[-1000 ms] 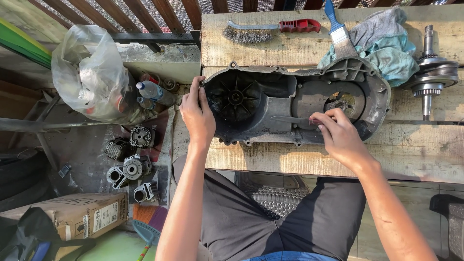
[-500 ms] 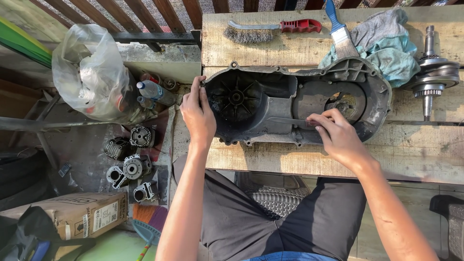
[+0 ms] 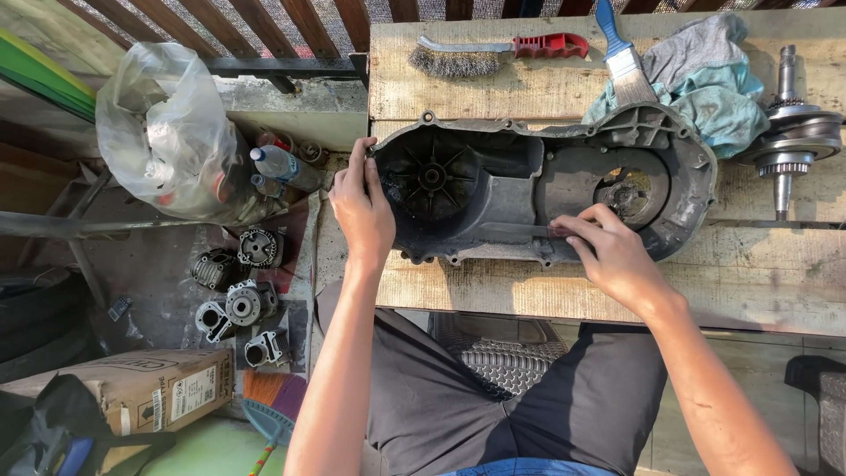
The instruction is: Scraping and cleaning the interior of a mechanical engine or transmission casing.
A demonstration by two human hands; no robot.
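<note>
Left hand (image 3: 363, 207) clamped on left rim of engine casing (image 3: 538, 185), steadying it, same as second ago. Right hand (image 3: 612, 256) pinched on thin dark tool (image 3: 520, 231), now nearer casing's lower edge than before; looks like scraping along inner wall. Casing lies open side up on wooden table (image 3: 564, 291). Beyond: wire brush (image 3: 485, 55), paintbrush (image 3: 621, 53), rag (image 3: 705, 79), crankshaft (image 3: 789, 132).
</note>
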